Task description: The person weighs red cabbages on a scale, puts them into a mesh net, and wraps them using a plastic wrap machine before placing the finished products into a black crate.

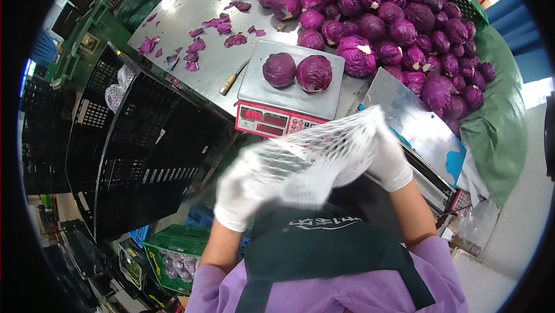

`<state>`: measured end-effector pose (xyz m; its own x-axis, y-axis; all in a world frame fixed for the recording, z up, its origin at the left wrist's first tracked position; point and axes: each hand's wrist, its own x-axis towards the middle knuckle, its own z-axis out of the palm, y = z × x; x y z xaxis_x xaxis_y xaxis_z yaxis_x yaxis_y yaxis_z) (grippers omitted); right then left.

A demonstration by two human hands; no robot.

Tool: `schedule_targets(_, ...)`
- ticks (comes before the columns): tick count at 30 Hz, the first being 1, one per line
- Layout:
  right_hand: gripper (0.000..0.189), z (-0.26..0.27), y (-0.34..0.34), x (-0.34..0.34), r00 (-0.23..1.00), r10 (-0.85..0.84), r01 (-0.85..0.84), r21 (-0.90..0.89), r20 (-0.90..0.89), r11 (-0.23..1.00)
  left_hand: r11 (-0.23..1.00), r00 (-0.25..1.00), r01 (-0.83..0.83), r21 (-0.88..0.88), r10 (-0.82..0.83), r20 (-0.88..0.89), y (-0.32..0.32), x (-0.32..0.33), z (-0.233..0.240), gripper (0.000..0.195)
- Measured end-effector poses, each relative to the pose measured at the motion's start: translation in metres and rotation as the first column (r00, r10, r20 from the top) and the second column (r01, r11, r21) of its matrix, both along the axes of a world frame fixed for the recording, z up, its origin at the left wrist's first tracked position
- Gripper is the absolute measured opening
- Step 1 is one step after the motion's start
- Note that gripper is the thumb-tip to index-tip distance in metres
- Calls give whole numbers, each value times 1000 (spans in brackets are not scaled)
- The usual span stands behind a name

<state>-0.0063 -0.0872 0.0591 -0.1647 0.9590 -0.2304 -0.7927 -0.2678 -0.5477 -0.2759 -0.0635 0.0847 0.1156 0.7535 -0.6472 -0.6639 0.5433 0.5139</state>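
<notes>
My left hand [243, 189] and my right hand [388, 157], both in white gloves, hold a white foam net sleeve [321, 157] stretched between them in front of my apron. The net is blurred. Just beyond it stands a red digital scale [240, 118] with a steel weighing plate [290, 105]. Side by side on that plate rest two red cabbages, a left one [279, 70] and a right one [314, 73]. The net partly covers the scale's keypad.
A large heap of red cabbages [403, 31] fills the table's right side. Torn purple leaves [193, 48] and a wooden-handled knife [228, 84] lie on the steel table [208, 83]. Black crates [147, 152] stand at left. A green crate [173, 243] with netted cabbages sits low left.
</notes>
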Motion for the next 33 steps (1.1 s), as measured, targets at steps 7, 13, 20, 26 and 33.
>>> schedule_targets(7,26,-7,-3,1,399,546,-699,-141,737,701,883,848,25,469,-268,458,42,-32,-9,12)
schedule_targets(13,24,-53,86,80,423,-225,184,160,878,970,730,823,567,381,-523,-221,85,36,-62,14)
schedule_targets(20,53,-121,175,42,346,-165,400,14,924,916,855,511,254,451,277,-814,224,67,-151,48)
schedule_targets(26,73,-160,203,60,458,32,238,-157,888,958,766,655,610,204,-343,-674,242,81,-126,69)
schedule_targets(33,58,-91,166,58,819,155,-186,1,553,982,665,780,575,476,-622,-74,204,50,-144,47)
